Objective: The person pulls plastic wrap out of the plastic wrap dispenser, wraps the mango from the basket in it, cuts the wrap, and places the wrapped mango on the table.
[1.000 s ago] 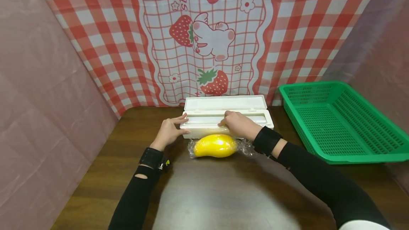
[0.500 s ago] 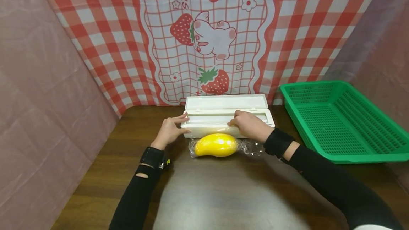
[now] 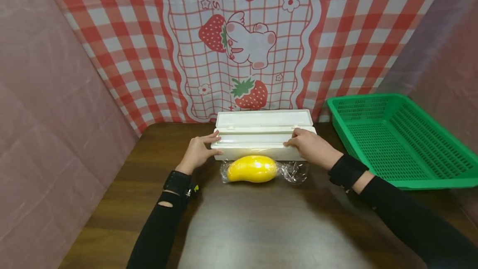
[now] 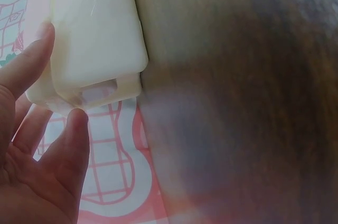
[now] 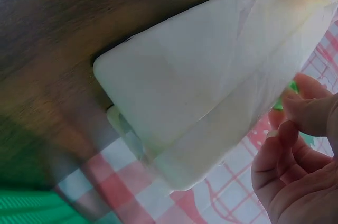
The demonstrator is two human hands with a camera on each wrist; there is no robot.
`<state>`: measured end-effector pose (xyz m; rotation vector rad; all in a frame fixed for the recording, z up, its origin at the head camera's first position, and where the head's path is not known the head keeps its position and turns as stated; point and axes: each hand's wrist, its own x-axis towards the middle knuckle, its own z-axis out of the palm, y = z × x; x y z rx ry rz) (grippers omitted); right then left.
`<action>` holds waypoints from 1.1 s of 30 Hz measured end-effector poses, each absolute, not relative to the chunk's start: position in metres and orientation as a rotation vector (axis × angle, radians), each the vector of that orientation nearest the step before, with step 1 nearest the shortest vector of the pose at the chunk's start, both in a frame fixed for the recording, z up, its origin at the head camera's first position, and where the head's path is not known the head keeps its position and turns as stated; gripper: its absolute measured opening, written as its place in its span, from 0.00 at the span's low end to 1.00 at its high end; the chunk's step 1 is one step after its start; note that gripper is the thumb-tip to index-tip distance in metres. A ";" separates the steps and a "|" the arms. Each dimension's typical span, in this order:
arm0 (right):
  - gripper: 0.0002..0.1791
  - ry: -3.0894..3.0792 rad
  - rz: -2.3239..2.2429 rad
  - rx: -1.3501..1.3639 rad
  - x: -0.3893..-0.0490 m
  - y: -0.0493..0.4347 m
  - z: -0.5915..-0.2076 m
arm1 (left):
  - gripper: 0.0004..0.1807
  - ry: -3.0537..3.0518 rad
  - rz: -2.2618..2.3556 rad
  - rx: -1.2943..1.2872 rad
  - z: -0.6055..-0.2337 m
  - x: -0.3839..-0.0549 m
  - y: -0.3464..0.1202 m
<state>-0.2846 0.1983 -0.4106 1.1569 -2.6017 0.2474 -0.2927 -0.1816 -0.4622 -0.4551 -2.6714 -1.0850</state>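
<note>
A white cling film dispenser box (image 3: pixel 257 153) stands at the table's back with its lid (image 3: pixel 263 118) raised. The left hand (image 3: pixel 196 152) grips its left end, thumb on the front and fingertips at the top rim. At the right part of the top opening, the right hand (image 3: pixel 311 146) pinches with thumb and index finger at the slide cutter; a bit of bright green (image 5: pixel 279 104) shows by those fingers in the right wrist view. Clear film (image 5: pixel 248 65) drapes over the box front there. Before the box lies a yellow mango (image 3: pixel 252 169) wrapped in film, its ends twisted.
A green plastic basket (image 3: pixel 373 179) stands on the right side of the brown wooden table (image 3: pixel 239 219). Behind the box hangs a red-checked strawberry cloth (image 3: pixel 142 53). Pinkish cloth (image 3: pixel 56 115) covers the left side.
The right hand has slid rightward along the dispenser's top opening, from near its middle to near its right end. The left hand, the box and the mango have stayed in place.
</note>
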 end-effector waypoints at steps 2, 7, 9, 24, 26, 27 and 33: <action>0.13 -2.607 0.245 1.151 -0.284 0.202 -0.412 | 0.32 -2.675 -1.082 -0.464 -0.463 -0.293 -0.181; 0.14 -2.633 0.237 1.118 -0.284 0.216 -0.413 | 0.32 -2.670 -1.088 -0.468 -0.462 -0.292 -0.180; 0.14 -2.644 0.227 1.092 -0.284 0.224 -0.413 | 0.32 -2.671 -1.084 -0.470 -0.462 -0.291 -0.181; 0.12 -2.695 0.181 1.080 -0.285 0.251 -0.399 | 0.33 -2.698 -1.050 -0.497 -0.461 -0.293 -0.178; 0.14 -2.729 0.167 1.059 -0.285 0.255 -0.397 | 0.33 -2.704 -1.038 -0.507 -0.461 -0.293 -0.177; 0.15 -2.741 0.171 1.055 -0.285 0.256 -0.395 | 0.33 -2.700 -1.027 -0.510 -0.461 -0.293 -0.177; 0.17 -2.759 0.195 1.080 -0.286 0.257 -0.391 | 0.33 -2.718 -0.947 -0.521 -0.456 -0.289 -0.181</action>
